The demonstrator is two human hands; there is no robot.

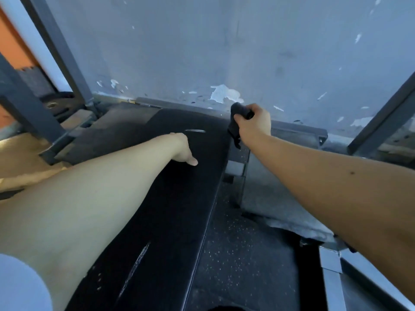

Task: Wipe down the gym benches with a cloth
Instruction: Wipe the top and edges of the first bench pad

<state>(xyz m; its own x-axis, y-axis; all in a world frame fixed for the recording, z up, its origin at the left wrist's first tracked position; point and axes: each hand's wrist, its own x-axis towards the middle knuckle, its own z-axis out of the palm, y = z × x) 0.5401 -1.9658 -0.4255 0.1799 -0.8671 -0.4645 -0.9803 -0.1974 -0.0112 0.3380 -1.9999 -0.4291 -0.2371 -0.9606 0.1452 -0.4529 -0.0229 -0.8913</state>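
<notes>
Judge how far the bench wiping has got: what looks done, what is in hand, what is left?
Done: little can be confirmed; the bench shows a curved smear at its far end, perhaps from a pass. In hand: the right hand grips the cloth at the bench's far right edge; the left hand rests on it. Left: a pale streak near the camera probably needs wiping.

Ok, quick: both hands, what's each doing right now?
Left hand: open, resting on the black bench, holding nothing.
Right hand: closed around the dark cloth, beside the bench's far end.
</notes>
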